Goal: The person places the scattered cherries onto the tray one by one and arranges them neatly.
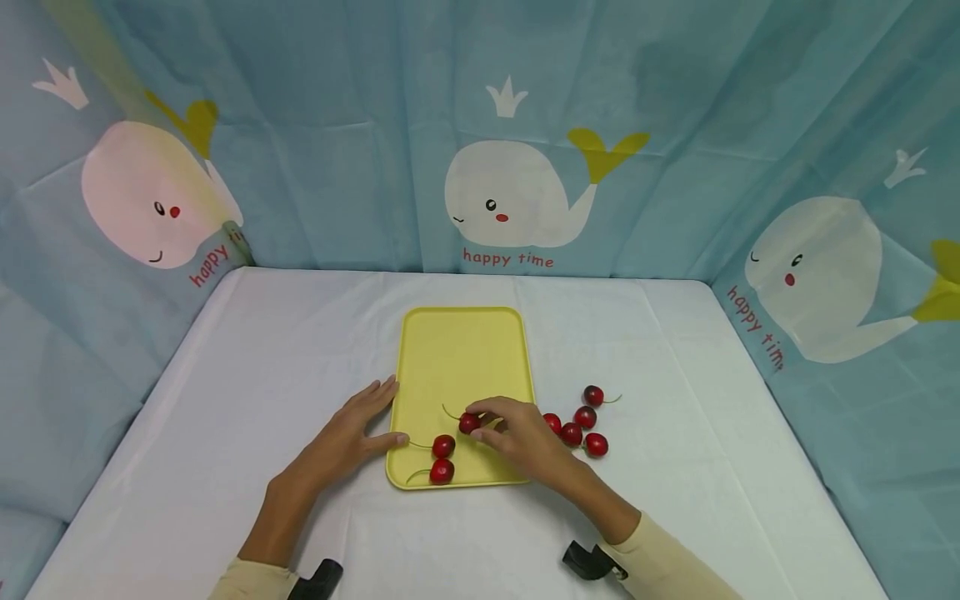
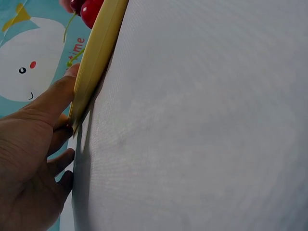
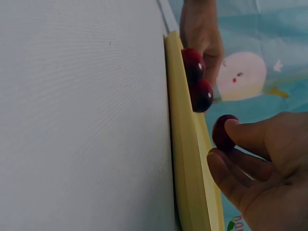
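My right hand [image 1: 525, 437] pinches a dark red cherry [image 1: 469, 423] by its body, between thumb and fingers, over the yellow tray [image 1: 461, 354]. In the right wrist view this cherry [image 3: 224, 133] shows between thumb and fingers, apart from the tray's rim. Two more cherries, an upper one [image 1: 443, 446] and a lower one [image 1: 442, 472], lie touching each other near the tray's front left, stems pointing left. At the tray's left edge rests my left hand [image 1: 347, 437], its fingers extended along the side and its thumb over the rim.
Several loose cherries [image 1: 572, 434] lie close together on the white cloth [image 1: 675, 375] right of the tray, one partly hidden behind my right hand. A blue curtain [image 1: 337, 167] with printed whales stands behind and on both sides of the table.
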The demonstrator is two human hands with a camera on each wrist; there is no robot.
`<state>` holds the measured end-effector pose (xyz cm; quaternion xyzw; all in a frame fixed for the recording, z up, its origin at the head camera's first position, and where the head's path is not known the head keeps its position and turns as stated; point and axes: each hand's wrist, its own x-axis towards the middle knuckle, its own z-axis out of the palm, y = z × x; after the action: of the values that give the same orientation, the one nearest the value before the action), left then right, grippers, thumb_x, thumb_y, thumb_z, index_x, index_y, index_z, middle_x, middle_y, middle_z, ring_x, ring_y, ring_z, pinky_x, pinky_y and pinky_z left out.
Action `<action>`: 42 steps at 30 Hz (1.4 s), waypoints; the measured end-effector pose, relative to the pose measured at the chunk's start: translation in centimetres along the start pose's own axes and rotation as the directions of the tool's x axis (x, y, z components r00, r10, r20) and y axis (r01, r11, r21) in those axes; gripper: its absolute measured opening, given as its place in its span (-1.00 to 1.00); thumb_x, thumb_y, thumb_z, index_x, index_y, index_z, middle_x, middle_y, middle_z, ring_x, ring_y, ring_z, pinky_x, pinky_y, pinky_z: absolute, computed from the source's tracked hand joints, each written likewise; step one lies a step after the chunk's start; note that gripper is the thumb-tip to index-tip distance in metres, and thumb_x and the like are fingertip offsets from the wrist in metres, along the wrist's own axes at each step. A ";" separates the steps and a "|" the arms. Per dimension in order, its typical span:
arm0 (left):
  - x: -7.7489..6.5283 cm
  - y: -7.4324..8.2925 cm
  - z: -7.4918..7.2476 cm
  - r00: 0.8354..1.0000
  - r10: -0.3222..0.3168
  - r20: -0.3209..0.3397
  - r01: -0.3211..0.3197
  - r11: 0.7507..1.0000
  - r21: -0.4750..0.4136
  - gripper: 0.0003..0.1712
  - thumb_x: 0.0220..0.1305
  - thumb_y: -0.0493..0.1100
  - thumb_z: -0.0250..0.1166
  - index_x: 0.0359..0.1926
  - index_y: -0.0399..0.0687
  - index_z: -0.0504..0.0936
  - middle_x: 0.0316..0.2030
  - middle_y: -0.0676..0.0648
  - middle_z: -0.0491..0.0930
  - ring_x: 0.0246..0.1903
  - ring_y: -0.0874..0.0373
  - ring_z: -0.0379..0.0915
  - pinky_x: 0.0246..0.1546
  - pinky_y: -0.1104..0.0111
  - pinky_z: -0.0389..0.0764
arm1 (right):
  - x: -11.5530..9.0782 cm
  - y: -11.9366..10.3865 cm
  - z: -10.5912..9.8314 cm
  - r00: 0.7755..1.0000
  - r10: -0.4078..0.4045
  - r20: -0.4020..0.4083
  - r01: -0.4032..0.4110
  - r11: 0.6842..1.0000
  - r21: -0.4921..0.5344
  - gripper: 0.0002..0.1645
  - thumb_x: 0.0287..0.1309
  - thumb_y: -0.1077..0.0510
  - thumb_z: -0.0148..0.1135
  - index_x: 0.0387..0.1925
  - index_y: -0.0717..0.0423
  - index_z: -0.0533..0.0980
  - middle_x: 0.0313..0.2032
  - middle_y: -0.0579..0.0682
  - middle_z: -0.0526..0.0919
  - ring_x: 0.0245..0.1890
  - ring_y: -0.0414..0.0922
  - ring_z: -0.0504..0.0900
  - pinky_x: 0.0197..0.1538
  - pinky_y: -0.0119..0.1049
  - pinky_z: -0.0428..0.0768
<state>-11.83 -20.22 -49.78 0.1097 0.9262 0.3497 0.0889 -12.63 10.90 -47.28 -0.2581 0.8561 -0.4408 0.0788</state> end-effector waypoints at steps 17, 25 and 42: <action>0.0 0.1 -0.1 1.000 0.002 0.001 -0.002 1.000 -0.006 0.10 0.30 0.21 0.50 0.67 -0.04 0.18 0.66 -0.10 0.12 0.66 -0.25 -0.09 0.53 -0.31 0.12 | 2.7 -0.2 1.2 0.996 0.010 0.091 -0.005 0.999 -0.052 -0.63 0.35 0.21 0.44 0.16 0.05 0.69 0.03 -0.08 0.79 -0.07 -0.23 0.73 0.02 -0.39 0.71; 0.0 0.1 -0.1 1.000 -0.004 0.002 0.004 1.000 -0.011 0.11 0.29 0.23 0.50 0.67 -0.03 0.18 0.66 -0.11 0.13 0.66 -0.26 -0.09 0.53 -0.33 0.12 | 3.2 0.0 1.6 0.993 0.010 0.118 0.001 0.996 -0.089 -0.64 0.36 0.18 0.43 0.16 0.01 0.69 0.02 -0.13 0.80 -0.11 -0.27 0.69 0.03 -0.37 0.69; 0.0 0.1 -0.1 1.000 0.010 0.002 -0.010 1.000 -0.012 0.10 0.29 0.18 0.51 0.66 -0.06 0.19 0.66 -0.11 0.13 0.65 -0.26 -0.09 0.53 -0.32 0.12 | 3.5 0.0 1.4 0.986 0.006 0.165 0.008 0.997 -0.079 -0.56 0.38 0.22 0.40 0.26 0.03 0.66 0.08 -0.09 0.79 -0.01 -0.22 0.72 0.17 -0.29 0.69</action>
<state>-11.82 -20.23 -49.69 0.1140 0.9235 0.3554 0.0887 -15.10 8.10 -47.78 -0.2971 0.8633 -0.3836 0.1390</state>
